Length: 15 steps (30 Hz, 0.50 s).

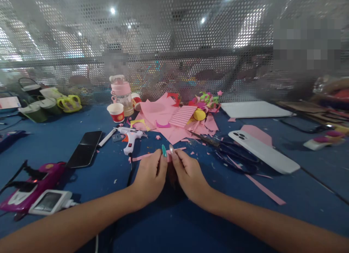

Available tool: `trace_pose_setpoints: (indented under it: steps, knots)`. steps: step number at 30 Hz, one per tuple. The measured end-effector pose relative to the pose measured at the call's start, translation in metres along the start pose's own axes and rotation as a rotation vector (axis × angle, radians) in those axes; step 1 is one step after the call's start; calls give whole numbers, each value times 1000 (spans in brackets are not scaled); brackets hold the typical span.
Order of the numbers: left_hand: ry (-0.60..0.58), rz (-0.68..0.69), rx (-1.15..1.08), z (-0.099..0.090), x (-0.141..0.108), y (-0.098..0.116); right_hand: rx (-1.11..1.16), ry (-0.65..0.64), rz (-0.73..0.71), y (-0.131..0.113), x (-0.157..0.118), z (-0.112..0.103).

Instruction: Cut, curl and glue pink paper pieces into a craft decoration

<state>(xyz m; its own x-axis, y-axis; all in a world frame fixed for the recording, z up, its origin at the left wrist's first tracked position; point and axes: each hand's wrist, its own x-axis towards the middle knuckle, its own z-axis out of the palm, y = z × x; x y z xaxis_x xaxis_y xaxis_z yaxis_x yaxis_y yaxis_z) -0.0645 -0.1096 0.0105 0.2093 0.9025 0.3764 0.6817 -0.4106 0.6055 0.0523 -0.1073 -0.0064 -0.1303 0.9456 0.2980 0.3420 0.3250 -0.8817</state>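
My left hand [151, 175] and my right hand [193, 176] meet over the middle of the blue table. Both are closed, thumbs pressed against the fingers, pinching a strip of pink paper [143, 156]. Part of the strip sticks out to the left, while the fingers hide most of what lies between them. Just beyond my left hand lies a white glue gun [132, 138]. To the right of my right hand rest dark-handled scissors [236, 153]. A small pink paper star [158, 137] lies ahead of my fingertips.
Pink paper sheets [158, 113] and scraps pile up ahead, near a red paper cup [116, 114] and a bottle [121, 95]. Left are a black phone [85, 149] and a purple device [40, 184]; right, a white phone [263, 151]. A perforated metal screen [163, 45] stands behind.
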Motion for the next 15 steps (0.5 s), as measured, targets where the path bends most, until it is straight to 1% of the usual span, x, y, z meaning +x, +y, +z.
trace_pose_setpoints:
  steps: [9,12,15]
  knots:
    - [24,16,17,1,1,1,-43,-1,-16,0,0,0]
    - [19,25,8,1,0,1,6,-27,1,-1,-1,-1]
    - [2,2,-25,0,1,0,98,-50,24,-1,0,-2]
